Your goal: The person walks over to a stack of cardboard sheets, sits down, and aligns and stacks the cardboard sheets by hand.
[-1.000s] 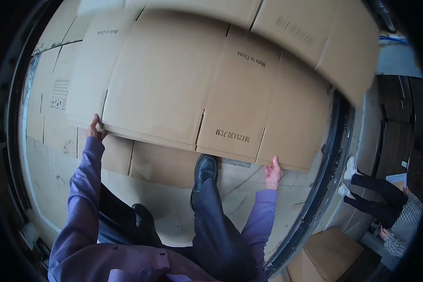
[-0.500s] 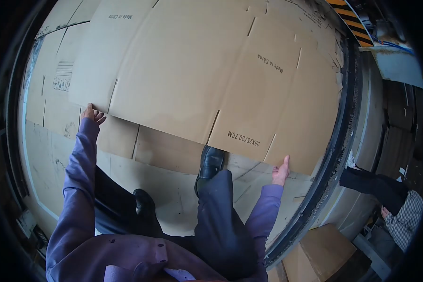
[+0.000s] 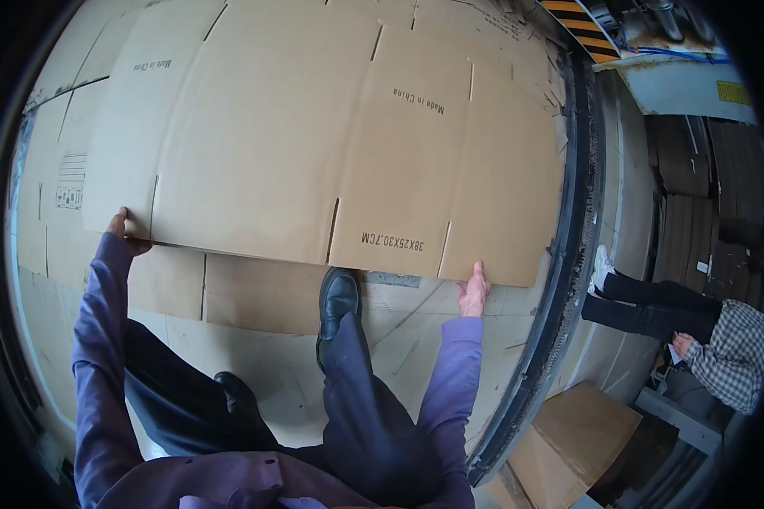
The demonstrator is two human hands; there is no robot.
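A large flat cardboard sheet, printed "Made in China" and "38X25X30.7CM", spreads out in front of me. At its near left corner my left hand grips the edge, thumb on top and fingers beneath. My right hand holds the near edge at the right the same way, its thumb on the board. More cardboard lies under the sheet and shows below its near edge. The toe of my black shoe is close to that edge.
A dark metal rail curves along the right side. Beyond it a person in a checked top holds something small and white. A cardboard box stands at the lower right. Black and orange stripes mark a part at the upper right.
The upper board that was sweeping over the far side a second ago is no longer raised there. Both hands still hold the sheet's near edge. The view has shifted.
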